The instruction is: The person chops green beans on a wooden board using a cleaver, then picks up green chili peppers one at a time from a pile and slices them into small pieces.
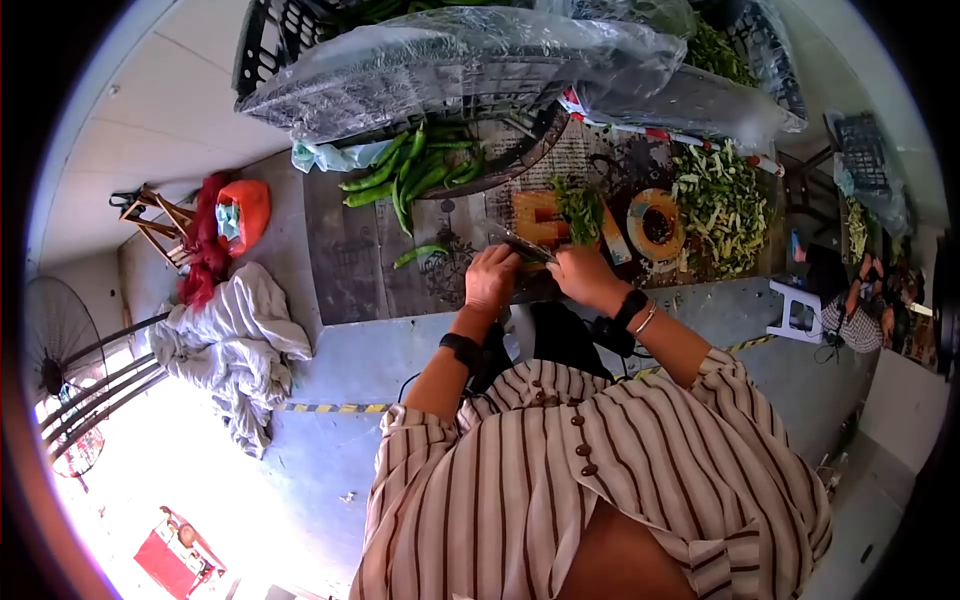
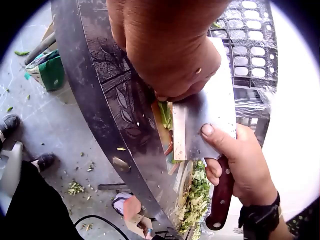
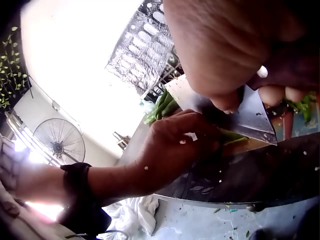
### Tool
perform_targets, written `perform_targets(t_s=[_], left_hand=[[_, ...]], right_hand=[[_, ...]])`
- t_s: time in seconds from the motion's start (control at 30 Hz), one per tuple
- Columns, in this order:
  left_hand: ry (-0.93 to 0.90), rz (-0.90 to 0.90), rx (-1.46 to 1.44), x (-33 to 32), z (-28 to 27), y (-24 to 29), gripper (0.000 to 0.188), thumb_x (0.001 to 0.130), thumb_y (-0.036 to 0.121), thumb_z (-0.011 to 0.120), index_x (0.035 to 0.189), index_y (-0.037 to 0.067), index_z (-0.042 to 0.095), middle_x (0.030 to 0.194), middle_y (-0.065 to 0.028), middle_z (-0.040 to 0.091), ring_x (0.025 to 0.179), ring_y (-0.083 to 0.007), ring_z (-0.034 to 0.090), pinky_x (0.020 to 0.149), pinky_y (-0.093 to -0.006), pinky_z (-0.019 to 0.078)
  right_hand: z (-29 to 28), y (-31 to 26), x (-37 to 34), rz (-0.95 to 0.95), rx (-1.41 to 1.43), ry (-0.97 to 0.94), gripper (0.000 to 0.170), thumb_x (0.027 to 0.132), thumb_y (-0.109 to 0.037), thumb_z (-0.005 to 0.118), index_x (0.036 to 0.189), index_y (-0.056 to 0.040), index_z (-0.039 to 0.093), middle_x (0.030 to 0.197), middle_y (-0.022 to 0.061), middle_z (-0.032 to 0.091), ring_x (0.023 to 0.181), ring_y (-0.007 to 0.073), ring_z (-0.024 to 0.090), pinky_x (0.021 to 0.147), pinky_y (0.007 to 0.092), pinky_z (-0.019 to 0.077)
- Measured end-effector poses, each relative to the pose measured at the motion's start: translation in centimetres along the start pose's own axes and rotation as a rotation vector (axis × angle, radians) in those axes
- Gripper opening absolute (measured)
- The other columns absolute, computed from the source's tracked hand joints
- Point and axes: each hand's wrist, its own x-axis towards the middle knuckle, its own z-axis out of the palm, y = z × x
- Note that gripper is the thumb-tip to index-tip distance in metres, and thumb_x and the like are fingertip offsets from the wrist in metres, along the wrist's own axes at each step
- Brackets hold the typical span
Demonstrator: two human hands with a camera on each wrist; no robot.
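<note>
My right hand (image 1: 585,275) grips a cleaver (image 2: 224,75) by its dark red-brown handle, with the thumb laid against the broad blade. Close beside the blade, my left hand (image 1: 492,275) has its fingers bent down over a green chili pepper (image 3: 234,137), pressing it to the table; the fingertips are mostly hidden. A single whole pepper (image 1: 420,255) lies to the left of that hand. Farther back sits a heap of whole green peppers (image 1: 425,172). Beyond the hands is a small cluster of cut green pieces (image 1: 580,208), and at the right a wide pile of chopped pepper (image 1: 725,215).
The dark patterned table (image 1: 350,275) has its front edge close to my body. Plastic-lined black crates (image 1: 470,75) stand along its back. To the left are a grey cloth (image 1: 235,325) and an orange bag (image 1: 245,215); a white stool (image 1: 797,310) stands at the right.
</note>
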Motion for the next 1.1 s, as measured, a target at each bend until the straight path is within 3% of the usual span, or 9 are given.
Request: perform_targets(t_s=[0.4, 0.57, 0.7, 0.83, 1.1], left_hand=[[-0.012, -0.002, -0.031, -0.2, 0.0, -0.3, 0.005, 0.066, 0.007, 0.054, 0.069, 0.01, 0.053, 0.075, -0.0045, 0.051, 0.075, -0.0251, 0.055, 0.064, -0.0343, 0.0457], [0.012, 0.027, -0.021, 0.2, -0.1, -0.2, 0.005, 0.066, 0.007, 0.054, 0.07, 0.01, 0.053, 0.075, -0.0043, 0.052, 0.074, -0.0253, 0.055, 0.064, -0.0343, 0.0466], [0.06, 0.032, -0.037, 0.4, -0.2, -0.1, 0.007, 0.065, 0.007, 0.054, 0.071, 0.009, 0.054, 0.081, -0.0045, 0.056, 0.078, -0.025, 0.057, 0.066, -0.0337, 0.0478], [-0.024, -0.004, 0.012, -0.1, 0.0, -0.3, 0.008, 0.065, 0.006, 0.055, 0.072, 0.009, 0.055, 0.083, -0.0049, 0.057, 0.079, -0.0249, 0.057, 0.066, -0.0334, 0.0483], [0.031, 0.023, -0.026, -0.1, 0.0, -0.3, 0.006, 0.066, 0.008, 0.057, 0.071, 0.01, 0.055, 0.077, -0.0037, 0.054, 0.075, -0.0246, 0.056, 0.064, -0.0336, 0.0475]], right_hand=[[0.6, -0.4, 0.5, 0.101, -0.008, -0.088, 0.024, 0.079, -0.018, 0.055, 0.066, 0.0023, 0.059, 0.068, 0.0195, 0.057, 0.067, 0.0375, 0.057, 0.062, 0.0453, 0.0452], [2.2, -0.3, 1.0, 0.096, 0.053, 0.089, 0.024, 0.08, -0.019, 0.055, 0.069, 0.002, 0.059, 0.07, 0.0198, 0.057, 0.068, 0.0372, 0.057, 0.062, 0.0454, 0.045], [2.0, 0.6, 1.4, 0.133, 0.079, 0.096, 0.024, 0.08, -0.02, 0.055, 0.07, 0.0022, 0.059, 0.07, 0.0199, 0.057, 0.067, 0.0374, 0.057, 0.062, 0.0453, 0.0445], [0.7, -0.3, 0.2, 0.13, 0.04, -0.003, 0.025, 0.08, -0.021, 0.056, 0.07, 0.0027, 0.059, 0.071, 0.0203, 0.058, 0.067, 0.038, 0.056, 0.061, 0.0452, 0.0442], [0.4, -0.2, 0.5, 0.131, 0.055, -0.099, 0.026, 0.079, -0.02, 0.056, 0.069, 0.0031, 0.059, 0.069, 0.0214, 0.057, 0.067, 0.0386, 0.056, 0.061, 0.0458, 0.0441]])
